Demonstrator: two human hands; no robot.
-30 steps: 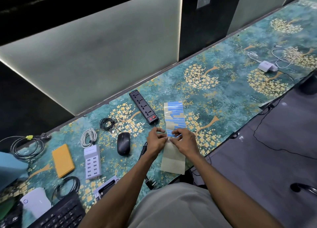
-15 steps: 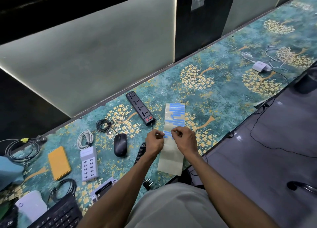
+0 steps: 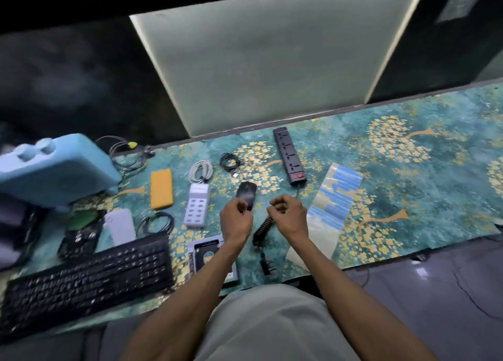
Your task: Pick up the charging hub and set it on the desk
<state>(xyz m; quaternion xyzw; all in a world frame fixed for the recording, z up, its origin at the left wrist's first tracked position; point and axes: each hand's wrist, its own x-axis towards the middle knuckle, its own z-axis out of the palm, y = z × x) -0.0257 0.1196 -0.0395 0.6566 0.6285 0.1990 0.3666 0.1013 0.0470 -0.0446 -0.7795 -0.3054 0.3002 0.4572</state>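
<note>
Sticker sheet (image 3: 330, 200) lay flat on the patterned surface (image 3: 408, 197), just right of the right hand (image 3: 288, 216) and untouched. Right hand: fingers curled, seemingly pinching a small blue sticker (image 3: 268, 205) at the tips; blur left this uncertain. Left hand (image 3: 236, 219): fingers curled above the mouse (image 3: 246, 193); grip not discernible. Coiled cable (image 3: 262, 230) lay between the hands, its plug (image 3: 266, 264) nearer the body. Power strip (image 3: 289, 155), USB hub (image 3: 196, 205), orange case (image 3: 161, 188) and keyboard (image 3: 89, 276) lay about.
</note>
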